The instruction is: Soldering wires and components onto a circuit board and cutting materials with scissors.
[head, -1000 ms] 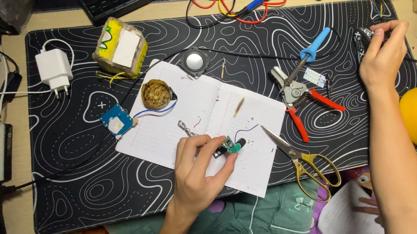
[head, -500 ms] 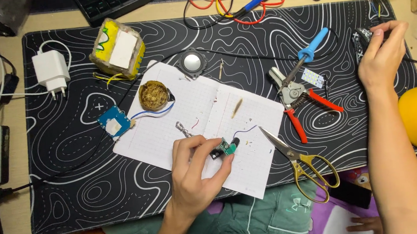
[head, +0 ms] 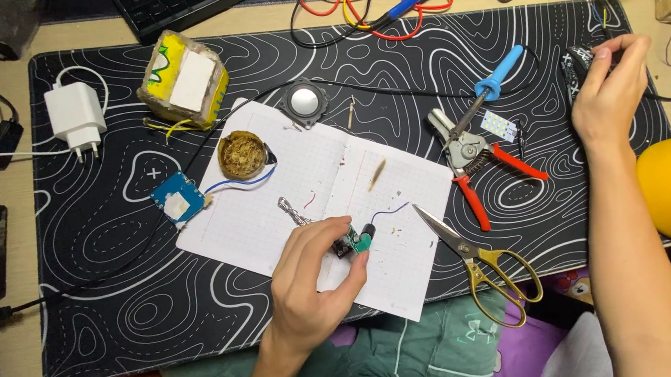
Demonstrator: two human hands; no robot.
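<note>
The small green circuit board with a black knob sits near the middle of the open squared-paper notebook, and your left hand pinches it between thumb and fingertips. Over the last second that hand has crept only a little — the board has slid slightly toward the lower edge of the page, its thin blue wire trailing up and right. The grip looks settled rather than changing, so I judge the work on the board is holding steady while the other hand fetches something.

Your right hand has stayed at the far right edge of the black patterned mat, fingers curled and pressed onto a small dark device; whether they close fully round it I cannot tell.

Around the board, room is tight to the right — gold-handled scissors lie just beside the page corner, with red-handled pliers and a blue-handled soldering iron beyond. A coil of solder wire lies just up-left of your fingers. To the left, the brass wool tip cleaner and small blue board sit near the page edge; the page between them and your hand has the most free space. The notebook's lower corner is near the surface's front edge.
</note>
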